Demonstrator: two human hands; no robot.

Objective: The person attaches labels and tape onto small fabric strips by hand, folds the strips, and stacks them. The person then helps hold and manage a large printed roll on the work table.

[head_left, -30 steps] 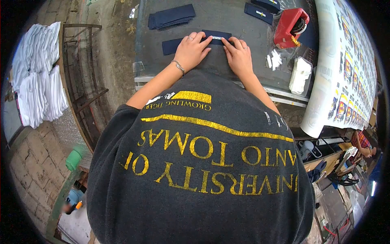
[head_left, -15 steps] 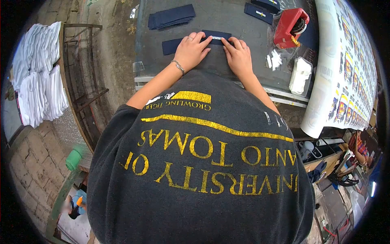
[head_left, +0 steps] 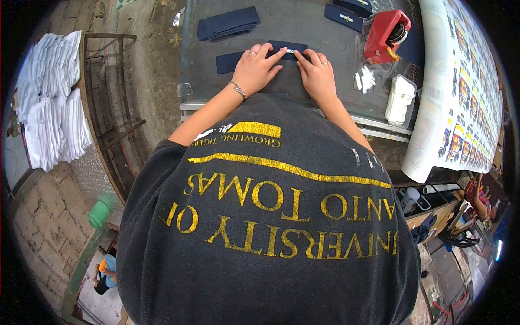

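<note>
A navy fabric strip (head_left: 284, 44) lies on the dark tabletop, with a small white-lettered label (head_left: 290, 51) on it. My left hand (head_left: 255, 69) reaches in from the left. Its index fingertip presses the label's left end, and the thumb is spread away. At the right end, my right hand (head_left: 318, 75) rests its outstretched index finger on the label. Part of the lettering is hidden by the fingertips. A second navy strip (head_left: 227, 62) sits partly beneath my left hand.
A stack of navy strips (head_left: 227, 23) lies at the back left; labelled navy strips (head_left: 343, 18) are at the back right. Right of my hands stand a red tape dispenser (head_left: 383, 38), white slips (head_left: 366, 80) and a clear tray (head_left: 402, 100). A large printed roll (head_left: 433, 108) borders the table.
Both hands stay at the label, with my left index finger slightly further right, covering more of the lettering. At lower left, a person in blue has shifted.
</note>
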